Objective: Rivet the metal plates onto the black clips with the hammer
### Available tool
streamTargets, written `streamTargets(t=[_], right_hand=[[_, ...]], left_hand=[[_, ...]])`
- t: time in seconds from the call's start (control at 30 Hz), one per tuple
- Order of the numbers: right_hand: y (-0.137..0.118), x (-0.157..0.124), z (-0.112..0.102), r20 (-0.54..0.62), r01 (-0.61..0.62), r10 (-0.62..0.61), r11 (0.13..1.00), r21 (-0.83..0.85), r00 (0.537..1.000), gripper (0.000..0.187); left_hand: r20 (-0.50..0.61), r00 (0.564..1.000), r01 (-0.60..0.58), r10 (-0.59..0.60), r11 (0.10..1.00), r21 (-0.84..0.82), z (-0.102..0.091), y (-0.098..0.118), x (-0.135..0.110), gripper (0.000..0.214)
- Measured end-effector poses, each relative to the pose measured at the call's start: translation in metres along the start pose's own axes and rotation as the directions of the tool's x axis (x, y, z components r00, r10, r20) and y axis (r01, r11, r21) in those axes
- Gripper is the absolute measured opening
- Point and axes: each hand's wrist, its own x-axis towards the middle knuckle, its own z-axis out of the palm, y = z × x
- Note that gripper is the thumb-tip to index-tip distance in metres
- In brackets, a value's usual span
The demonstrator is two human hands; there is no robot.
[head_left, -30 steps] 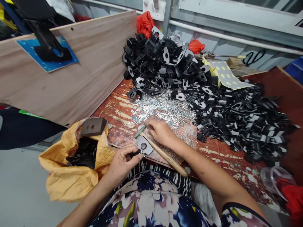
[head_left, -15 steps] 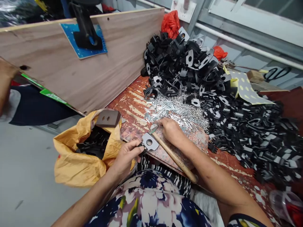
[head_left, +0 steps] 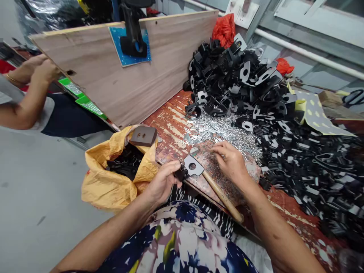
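Observation:
My left hand [head_left: 163, 182] is closed on a black strap piece with a grey holed tab [head_left: 192, 167], holding it at the near edge of the table. My right hand [head_left: 231, 161] rests on a speckled slab [head_left: 210, 178], its fingers pinched together by a heap of small silver pins [head_left: 222, 131]; what they hold is too small to make out. A wooden-handled hammer [head_left: 220, 195] lies on the slab between my two hands, its head near the tab.
A tall pile of black strap pieces [head_left: 233, 79] fills the back of the worn red table [head_left: 170, 121], with more spread to the right. A yellow bag [head_left: 113, 178] of black parts hangs at the left. A wooden board [head_left: 108, 79] stands behind. Another person's arms [head_left: 25, 91] are at far left.
The view has swung left, bringing another person's arms into sight. My left hand has lifted the strap piece slightly toward the hammer head. My right hand stays at the pins.

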Motion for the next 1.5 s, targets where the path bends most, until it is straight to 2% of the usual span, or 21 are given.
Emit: streamTargets(t=[0.03, 0.1, 0.23, 0.4, 0.53, 0.63, 0.77, 0.83, 0.87, 0.97, 1.07, 1.13, 1.2, 1.23, 1.27, 1.33, 1.37, 1.4, 1.5], right_hand=[[-0.008, -0.006, -0.006, -0.025, 0.010, -0.007, 0.995, 0.102, 1.000, 0.031], [-0.030, -0.019, -0.014, -0.043, 0.038, -0.030, 0.979, 0.201, 0.999, 0.036], [-0.070, -0.032, -0.019, -0.037, 0.063, -0.056, 0.969, 0.238, 0.998, 0.029], [-0.082, -0.033, -0.010, -0.039, 0.133, -0.128, 0.961, 0.244, 0.991, 0.021], [-0.080, -0.033, -0.004, -0.045, 0.172, -0.168, 0.979, 0.107, 0.985, 0.025], [-0.087, -0.035, -0.002, -0.046, 0.239, -0.242, 0.968, -0.074, 0.969, 0.026], [-0.102, -0.034, 0.008, -0.031, 0.414, -0.456, 0.832, -0.370, 0.889, 0.025], [-0.104, -0.031, 0.012, -0.025, 0.450, -0.507, 0.786, -0.424, 0.862, 0.025], [-0.104, -0.029, 0.011, -0.022, 0.457, -0.509, 0.789, -0.410, 0.860, 0.026], [-0.098, -0.030, 0.001, -0.004, 0.439, -0.453, 0.866, -0.240, 0.892, 0.026], [-0.093, -0.040, -0.011, -0.026, 0.331, -0.332, 0.943, -0.040, 0.943, 0.026], [-0.093, -0.048, -0.012, -0.037, 0.278, -0.277, 0.960, 0.023, 0.960, 0.028], [-0.096, -0.056, -0.006, -0.021, 0.270, -0.270, 0.962, 0.025, 0.963, 0.027], [-0.097, -0.059, -0.002, 0.002, 0.271, -0.272, 0.962, 0.023, 0.962, 0.026], [-0.097, -0.062, 0.001, 0.027, 0.263, -0.263, 0.965, 0.022, 0.964, 0.025], [-0.091, -0.068, 0.004, 0.088, 0.193, -0.190, 0.981, -0.025, 0.978, 0.019], [-0.086, -0.071, 0.003, 0.112, 0.133, -0.122, 0.986, -0.100, 0.986, 0.015], [-0.078, -0.076, 0.002, 0.124, 0.068, -0.042, 0.976, -0.206, 0.991, 0.015], [-0.054, -0.093, 0.000, 0.130, -0.040, 0.120, 0.867, -0.497, 0.984, 0.021]], left_hand=[[-0.008, 1.000, 0.005, -0.005, 1.000, -0.024, 0.002, 0.000, 0.001, 0.030], [0.004, 1.000, 0.018, -0.018, 0.999, -0.035, 0.006, -0.002, 0.002, 0.033], [0.084, 0.996, -0.022, 0.019, 0.999, 0.035, 0.014, -0.009, 0.006, 0.032], [0.059, 0.997, -0.048, 0.047, 0.998, 0.026, 0.019, -0.018, 0.008, 0.033], [0.056, 0.997, -0.048, 0.047, 0.998, 0.029, 0.022, -0.020, 0.006, 0.036], [0.055, 0.997, -0.048, 0.046, 0.998, 0.033, 0.025, -0.022, 0.004, 0.036], [-0.010, 0.995, -0.097, 0.097, 0.995, 0.009, 0.036, -0.026, 0.002, 0.037], [-0.042, 0.992, -0.120, 0.119, 0.993, -0.012, 0.039, -0.028, 0.002, 0.038], [-0.046, 0.991, -0.125, 0.124, 0.992, -0.016, 0.039, -0.028, 0.001, 0.037], [0.011, 0.995, -0.098, 0.098, 0.995, -0.017, 0.029, -0.023, -0.003, 0.031], [0.124, 0.992, 0.013, -0.013, 1.000, 0.001, 0.010, -0.018, -0.012, 0.032], [0.147, 0.989, 0.024, -0.035, 0.997, 0.076, 0.000, -0.017, -0.020, 0.033], [0.131, 0.989, -0.104, 0.069, 0.954, 0.280, -0.007, -0.018, -0.029, 0.036], [0.132, 0.978, -0.201, 0.159, 0.883, 0.423, -0.010, -0.018, -0.033, 0.042], [0.150, 0.957, -0.290, 0.249, 0.771, 0.567, -0.013, -0.018, -0.037, 0.047], [0.190, 0.913, -0.368, 0.361, 0.528, 0.765, -0.020, -0.012, -0.044, 0.046], [0.186, 0.910, -0.356, 0.372, 0.465, 0.811, -0.025, -0.007, -0.046, 0.041], [0.164, 0.919, -0.325, 0.358, 0.453, 0.830, -0.029, -0.001, -0.047, 0.035], [0.069, 0.965, -0.205, 0.255, 0.557, 0.805, -0.040, 0.010, -0.041, 0.035]])
